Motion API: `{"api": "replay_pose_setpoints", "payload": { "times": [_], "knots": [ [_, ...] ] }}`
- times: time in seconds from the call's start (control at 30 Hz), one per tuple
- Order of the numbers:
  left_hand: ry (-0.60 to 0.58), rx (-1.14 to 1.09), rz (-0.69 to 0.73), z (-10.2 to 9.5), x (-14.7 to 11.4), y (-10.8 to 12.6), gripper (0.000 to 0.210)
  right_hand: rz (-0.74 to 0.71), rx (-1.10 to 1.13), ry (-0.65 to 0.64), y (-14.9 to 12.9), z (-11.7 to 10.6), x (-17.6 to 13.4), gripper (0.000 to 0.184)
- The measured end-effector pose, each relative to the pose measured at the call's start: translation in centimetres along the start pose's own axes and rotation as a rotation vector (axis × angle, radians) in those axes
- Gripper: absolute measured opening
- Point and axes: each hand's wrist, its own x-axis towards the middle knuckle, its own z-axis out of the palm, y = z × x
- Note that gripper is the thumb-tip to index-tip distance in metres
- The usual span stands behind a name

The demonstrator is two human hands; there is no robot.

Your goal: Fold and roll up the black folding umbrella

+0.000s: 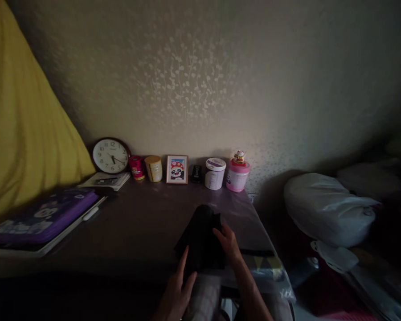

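Observation:
A dark black bundle [200, 238], which looks like folded cloth or a soft bag, lies near the front of the table. Its exact kind is lost in the dim light. My right hand [229, 243] grips its right edge between thumb and fingers, where a small flap sticks up. Against the near left side rests my left hand [178, 285], thumb and index finger stretched apart. Part of that hand is cut off by the bottom of the picture.
The table [143, 223] has a clear plastic cover. Along the wall stand a round clock [111, 155], a picture frame [177, 169], a white tub [215, 174] and a pink tub [237, 178]. A purple case [53, 211] lies left; a white bag [327, 209] sits right.

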Motion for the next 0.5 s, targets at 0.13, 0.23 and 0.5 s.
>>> {"api": "replay_pose_setpoints", "payload": {
  "times": [0.13, 0.23, 0.5],
  "knots": [
    [0.022, 0.054, 0.1, -0.2, 0.4, -0.3, 0.066, 0.02, 0.05, 0.039, -1.0, 1.2, 0.7, 0.047],
    [-0.026, 0.068, 0.083, -0.4, 0.6, -0.8, 0.066, 0.022, 0.032, 0.086, -1.2, 2.6, 1.0, 0.048],
    [-0.079, 0.065, 0.077, -0.6, 0.9, -1.2, 0.068, -0.016, -0.113, -0.041, -1.8, 4.6, 0.9, 0.046]
  ]
}}
